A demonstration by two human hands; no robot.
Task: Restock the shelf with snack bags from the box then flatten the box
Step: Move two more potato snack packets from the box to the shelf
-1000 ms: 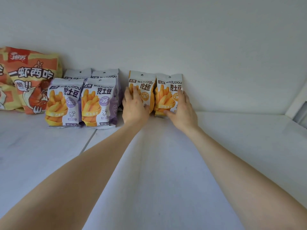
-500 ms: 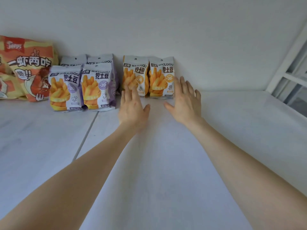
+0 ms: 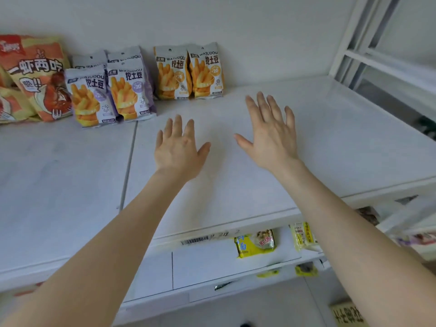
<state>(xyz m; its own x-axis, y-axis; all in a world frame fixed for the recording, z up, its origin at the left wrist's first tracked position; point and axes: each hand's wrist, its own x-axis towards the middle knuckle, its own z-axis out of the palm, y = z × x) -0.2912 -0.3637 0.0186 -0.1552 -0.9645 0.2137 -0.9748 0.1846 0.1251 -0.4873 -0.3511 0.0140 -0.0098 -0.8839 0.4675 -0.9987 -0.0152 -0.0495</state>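
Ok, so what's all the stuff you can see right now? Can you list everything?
orange fry bags: 2, orange and white, standing side by side at the back wall
purple fry bags: 4, purple and white, two in front and two behind, left of the orange ones
big shrimp snack bags: at least 2, orange and yellow, far left
shelf: 1, white, under all those bags
yellow packets: 2, yellow, on the lower shelf
box: 1, brown, bottom right, only partly seen
left grip: 1, bare hand, open, over the shelf
right grip: 1, bare hand, open, over the shelf
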